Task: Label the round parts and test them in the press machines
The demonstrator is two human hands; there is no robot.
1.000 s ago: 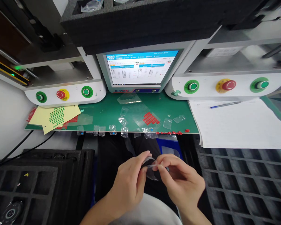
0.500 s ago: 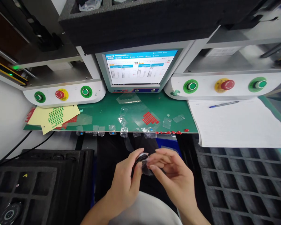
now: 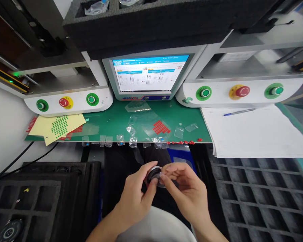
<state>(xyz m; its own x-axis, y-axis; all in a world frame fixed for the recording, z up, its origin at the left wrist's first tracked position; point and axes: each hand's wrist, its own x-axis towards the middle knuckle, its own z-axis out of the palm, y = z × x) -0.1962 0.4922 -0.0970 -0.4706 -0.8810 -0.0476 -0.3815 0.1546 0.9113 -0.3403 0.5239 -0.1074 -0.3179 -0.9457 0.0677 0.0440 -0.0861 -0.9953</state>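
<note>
A black foam block [image 3: 151, 27] spans the top of the view, with machine housings under it on either side: the left one [image 3: 68, 101] and the right one [image 3: 242, 90] each carry two green push buttons and a red emergency stop on a yellow ring. Between them stands a monitor [image 3: 147, 75] showing a blue and white table. Below, black foam compartment trays lie to the left [image 3: 40, 198] and to the right [image 3: 262, 198] of the person's lap. A white ruled paper pad [image 3: 252, 131] lies at the right with a blue pen [image 3: 238, 112] near its far edge. The green work mat [image 3: 116, 122] holds a yellow sheet of green dot stickers [image 3: 58, 126], a patch of red stickers [image 3: 159, 127], and scraps of clear film, several hanging over its near edge [image 3: 132, 143]. Low in the middle, in front of the mat's edge, the left hand [image 3: 137, 198] is curled around a small round black part with a silvery rim [image 3: 154, 175], thumb and fingers closed on its edge. The right hand [image 3: 189, 193] is touching the same part, its thumb and forefinger pinched together at the part's right side on what looks like a bit of clear film; the film itself is too faint to make out.
</note>
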